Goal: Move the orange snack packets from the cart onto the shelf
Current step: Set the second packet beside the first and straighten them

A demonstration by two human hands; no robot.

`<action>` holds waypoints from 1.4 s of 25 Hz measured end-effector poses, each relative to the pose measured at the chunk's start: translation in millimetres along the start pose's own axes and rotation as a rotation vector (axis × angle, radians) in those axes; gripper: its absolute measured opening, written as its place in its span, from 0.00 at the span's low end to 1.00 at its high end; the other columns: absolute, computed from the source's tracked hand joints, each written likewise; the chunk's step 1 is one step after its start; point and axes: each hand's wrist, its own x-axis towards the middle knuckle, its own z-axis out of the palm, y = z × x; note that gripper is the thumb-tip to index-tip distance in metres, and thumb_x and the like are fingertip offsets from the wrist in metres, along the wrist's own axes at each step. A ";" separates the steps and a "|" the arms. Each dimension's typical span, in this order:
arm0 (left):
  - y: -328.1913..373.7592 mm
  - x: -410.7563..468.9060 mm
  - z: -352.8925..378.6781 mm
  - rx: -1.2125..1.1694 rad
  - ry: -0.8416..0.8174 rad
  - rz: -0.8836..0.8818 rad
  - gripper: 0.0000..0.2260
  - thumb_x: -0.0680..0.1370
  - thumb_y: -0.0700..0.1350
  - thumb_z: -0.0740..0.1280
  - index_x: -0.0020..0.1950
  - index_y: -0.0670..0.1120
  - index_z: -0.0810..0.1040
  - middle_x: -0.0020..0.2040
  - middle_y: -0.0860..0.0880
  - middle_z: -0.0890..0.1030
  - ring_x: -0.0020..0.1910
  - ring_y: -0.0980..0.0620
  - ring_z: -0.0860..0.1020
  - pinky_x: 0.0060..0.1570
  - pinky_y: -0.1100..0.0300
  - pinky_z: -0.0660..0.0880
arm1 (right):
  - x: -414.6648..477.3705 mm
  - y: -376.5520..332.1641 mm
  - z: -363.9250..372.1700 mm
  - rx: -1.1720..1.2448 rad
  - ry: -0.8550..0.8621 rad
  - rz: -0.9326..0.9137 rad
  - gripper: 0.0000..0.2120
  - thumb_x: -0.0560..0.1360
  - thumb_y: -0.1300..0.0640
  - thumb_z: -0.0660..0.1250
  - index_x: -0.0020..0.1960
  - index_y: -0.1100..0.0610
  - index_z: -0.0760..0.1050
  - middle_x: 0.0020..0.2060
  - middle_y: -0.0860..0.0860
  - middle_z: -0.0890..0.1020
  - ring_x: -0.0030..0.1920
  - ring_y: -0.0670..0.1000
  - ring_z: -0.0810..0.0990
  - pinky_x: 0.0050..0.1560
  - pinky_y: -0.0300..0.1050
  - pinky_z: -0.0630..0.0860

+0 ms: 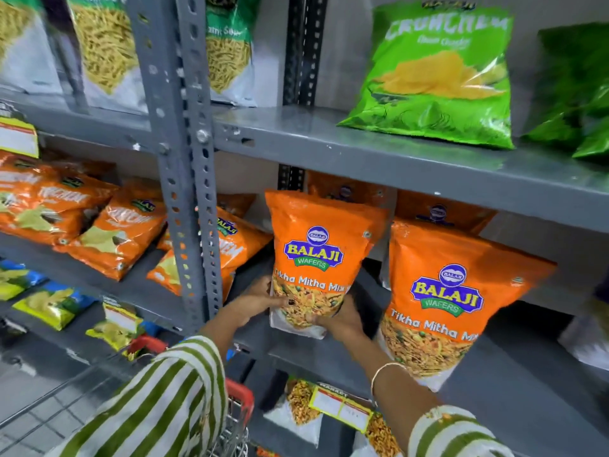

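Note:
An orange Balaji snack packet [319, 245] stands upright on the grey middle shelf [514, 367], held at its bottom by both hands. My left hand [260, 300] grips its lower left edge and my right hand [342, 319] holds its lower right corner. A second orange packet [451, 291] of the same kind leans upright just to the right, with more orange packets [438, 209] behind both. The wire cart [237, 417] with red trim sits at the lower left, mostly hidden by my striped sleeve.
A grey perforated upright post [189, 179] stands just left of the held packet. Orange chip bags [108, 235] lie on the shelf bay to the left. Green bags [438, 77] sit on the shelf above. A yellow price tag [339, 409] hangs on the shelf edge below.

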 end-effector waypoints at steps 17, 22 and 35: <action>97.2 -12.6 -22.4 -0.790 0.222 0.110 0.17 0.74 0.45 0.67 0.61 0.45 0.72 0.57 0.45 0.78 0.49 0.47 0.77 0.50 0.50 0.75 | -16.4 -84.6 -14.8 0.462 0.210 -0.213 0.31 0.69 0.55 0.72 0.67 0.55 0.63 0.56 0.50 0.76 0.55 0.53 0.78 0.57 0.55 0.75; 30.6 -33.3 3.7 -0.487 0.046 -0.135 0.24 0.73 0.45 0.67 0.67 0.48 0.65 0.66 0.47 0.72 0.64 0.47 0.70 0.68 0.47 0.64 | -14.5 -4.2 2.7 0.354 -0.092 -0.075 0.37 0.56 0.52 0.80 0.61 0.54 0.67 0.59 0.56 0.78 0.54 0.51 0.79 0.46 0.36 0.80; 4.3 -31.7 3.1 -0.483 0.226 -0.032 0.31 0.72 0.41 0.69 0.72 0.45 0.59 0.72 0.43 0.67 0.69 0.44 0.67 0.62 0.51 0.66 | -6.7 11.0 21.4 0.234 -0.063 0.047 0.36 0.65 0.62 0.75 0.67 0.62 0.60 0.63 0.58 0.74 0.64 0.58 0.73 0.62 0.51 0.72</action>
